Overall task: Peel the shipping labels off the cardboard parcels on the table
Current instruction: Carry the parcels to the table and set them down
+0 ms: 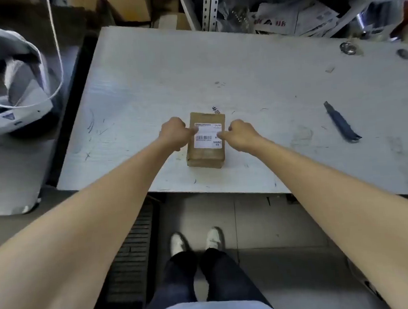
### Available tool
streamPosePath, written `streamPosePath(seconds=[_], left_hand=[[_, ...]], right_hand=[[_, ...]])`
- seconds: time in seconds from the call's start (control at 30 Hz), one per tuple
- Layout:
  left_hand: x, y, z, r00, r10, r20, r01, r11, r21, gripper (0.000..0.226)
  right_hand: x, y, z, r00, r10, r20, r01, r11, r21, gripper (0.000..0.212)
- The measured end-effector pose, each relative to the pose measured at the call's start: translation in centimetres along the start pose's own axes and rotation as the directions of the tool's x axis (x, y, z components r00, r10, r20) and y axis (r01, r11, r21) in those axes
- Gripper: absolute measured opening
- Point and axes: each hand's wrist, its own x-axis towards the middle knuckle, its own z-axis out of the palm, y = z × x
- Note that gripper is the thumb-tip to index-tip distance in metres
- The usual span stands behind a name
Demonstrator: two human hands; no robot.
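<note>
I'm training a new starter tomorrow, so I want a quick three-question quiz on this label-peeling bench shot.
1. True or false: the label is already off the parcel.
2. The dark blue tool lies: A) on the parcel, B) on the table, right of the parcel, C) on the floor.
3. Fill in: the left hand and right hand both touch the white ____.
Key: 1 false; 2 B; 3 label.

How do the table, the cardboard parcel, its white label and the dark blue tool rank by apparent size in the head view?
1. table
2. cardboard parcel
3. white label and dark blue tool: not ranked; the tool looks longer, the label wider.
</note>
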Motion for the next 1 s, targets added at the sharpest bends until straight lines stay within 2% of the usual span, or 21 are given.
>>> streamPosePath(seconds=[0.07, 0.17, 0.3, 0.57, 0.77, 1.0], left_hand=[[0.5, -0.9, 0.5, 0.998, -0.044, 0.055, 0.047, 0.997, -0.064, 0.038], [0.7, -3.3, 1.2, 0.991, 0.067, 0.12, -0.06, 0.996, -0.058, 0.062], [0.8, -5.8, 0.8, 0.974, 0.161, 0.161, -0.14, 0.981, -0.134, 0.085], [0.5, -4.7, 1.0, 0.966, 0.254, 0.051, -0.239, 0.95, -0.201, 0.082], [-0.1, -2.6, 0.3, 0.953, 0.293, 0.073, -0.279, 0.947, -0.157, 0.078], [-1.6, -0.3, 1.6, 0.916, 0.393, 0.086, -0.382, 0.916, -0.119, 0.076]], right_hand=[[0.9, 0.2, 1.2, 0.999, -0.015, 0.038, 0.013, 0.999, 0.039, 0.013], [1.1, 0.7, 2.7, 0.991, -0.082, 0.109, 0.079, 0.996, 0.03, 0.038], [0.9, 1.7, 2.5, 0.987, -0.128, 0.102, 0.118, 0.989, 0.094, 0.042], [0.2, 1.3, 1.5, 0.985, -0.168, -0.034, 0.171, 0.964, 0.202, 0.053], [-1.5, 1.5, 0.1, 0.977, -0.211, -0.033, 0.213, 0.953, 0.215, 0.071], [-4.3, 3.0, -0.2, 0.979, -0.142, -0.148, 0.172, 0.961, 0.216, 0.064]])
